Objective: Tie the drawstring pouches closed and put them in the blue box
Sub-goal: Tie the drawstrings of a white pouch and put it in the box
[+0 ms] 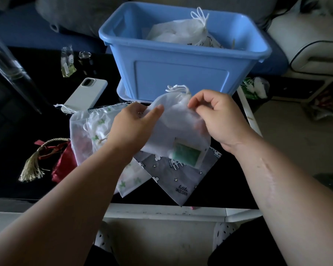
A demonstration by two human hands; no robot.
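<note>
A sheer white drawstring pouch [173, 121] with a green item inside is held above the black table, just in front of the blue box [181, 73]. Its neck is gathered and the white cord [176, 88] is bunched at the top. My left hand [135, 125] grips the pouch's left side with the thumb on top. My right hand [219, 118] pinches the fabric near the neck. Inside the blue box lies a tied white pouch [181, 31]. Under my hands lie a grey unicorn-print pouch [177, 177] and a white cactus-print pouch [98, 123].
A white phone [85, 95] lies left of the box. A red pouch with a gold tassel [46, 160] sits at the table's left. A small clear packet [67, 60] and a dark cup [85, 60] stand at the back left. The table's white edge [161, 212] runs near me.
</note>
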